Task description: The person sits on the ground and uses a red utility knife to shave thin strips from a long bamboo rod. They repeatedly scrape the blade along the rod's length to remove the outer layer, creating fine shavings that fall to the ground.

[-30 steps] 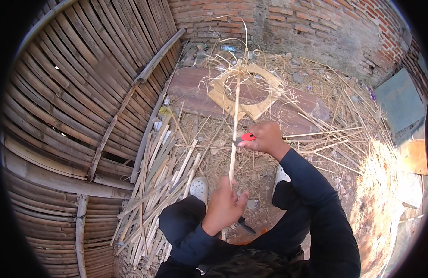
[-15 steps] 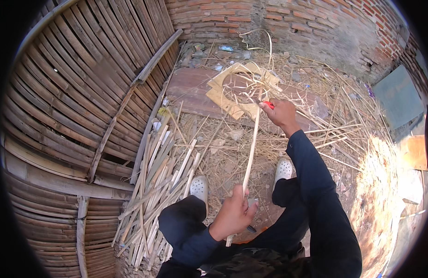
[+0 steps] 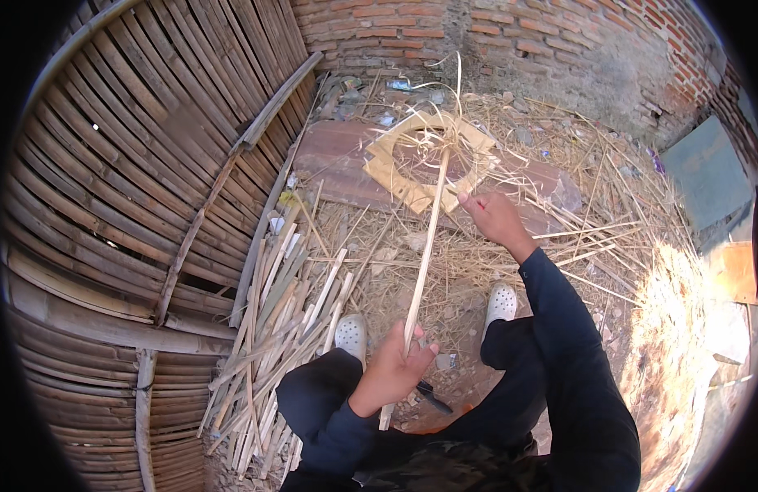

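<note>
My left hand (image 3: 393, 367) is closed round the lower part of a long pale bamboo strip (image 3: 428, 238), which slants up and away from me. The strip's far end reaches a tuft of thin curled shavings (image 3: 446, 131) over a pale wooden board with a big round hole (image 3: 381, 162). To the right of the strip, my right hand (image 3: 495, 220) is closed on a small knife. Its short blade (image 3: 454, 191) points toward the strip, apart from it, and only a speck of its red handle shows between the fingers.
Many split bamboo strips (image 3: 268, 328) lie piled at my left, beside a bamboo slat wall (image 3: 141, 156). Under the holed board is a brown sheet (image 3: 334, 164). A brick wall (image 3: 551, 49) stands behind. A dark-handled tool (image 3: 434, 398) lies between my feet.
My right hand has drawn back from the strip, slightly toward me and to the right. The left hand and the bamboo strip have shifted a little left, and the long curl at the far end has changed shape.
</note>
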### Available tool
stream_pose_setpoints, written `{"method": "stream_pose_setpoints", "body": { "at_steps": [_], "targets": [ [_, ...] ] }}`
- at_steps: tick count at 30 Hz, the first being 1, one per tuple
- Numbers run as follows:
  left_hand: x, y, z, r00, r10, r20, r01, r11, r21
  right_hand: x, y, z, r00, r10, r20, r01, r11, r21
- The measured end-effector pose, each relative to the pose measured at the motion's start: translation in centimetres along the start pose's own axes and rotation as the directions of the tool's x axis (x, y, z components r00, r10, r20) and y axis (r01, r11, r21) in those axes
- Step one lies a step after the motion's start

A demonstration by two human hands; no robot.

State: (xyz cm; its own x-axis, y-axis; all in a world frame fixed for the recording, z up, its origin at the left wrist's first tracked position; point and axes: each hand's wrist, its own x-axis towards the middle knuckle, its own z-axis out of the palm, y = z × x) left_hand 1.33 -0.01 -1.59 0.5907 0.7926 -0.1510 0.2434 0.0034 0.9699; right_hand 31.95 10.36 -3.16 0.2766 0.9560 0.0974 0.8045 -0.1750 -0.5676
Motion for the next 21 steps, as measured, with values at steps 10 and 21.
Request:
{"method": "stream_pose_setpoints", "body": {
  "at_steps": [10, 21],
  "targets": [
    [0.6, 0.9, -0.1, 1.0, -0.028, 0.009, 0.029, 0.968, -0.248, -6.8, -5.9, 2.1, 0.871, -0.488, 0.052, 0.489, 0.858, -0.155],
    [0.2, 1.5, -0.4, 0.999, -0.035, 0.029, 0.038, 0.993, -0.11, -5.6, -6.0, 2.8, 0.865, -0.493, -0.091, 0.477, 0.865, -0.154]
  ]
}}
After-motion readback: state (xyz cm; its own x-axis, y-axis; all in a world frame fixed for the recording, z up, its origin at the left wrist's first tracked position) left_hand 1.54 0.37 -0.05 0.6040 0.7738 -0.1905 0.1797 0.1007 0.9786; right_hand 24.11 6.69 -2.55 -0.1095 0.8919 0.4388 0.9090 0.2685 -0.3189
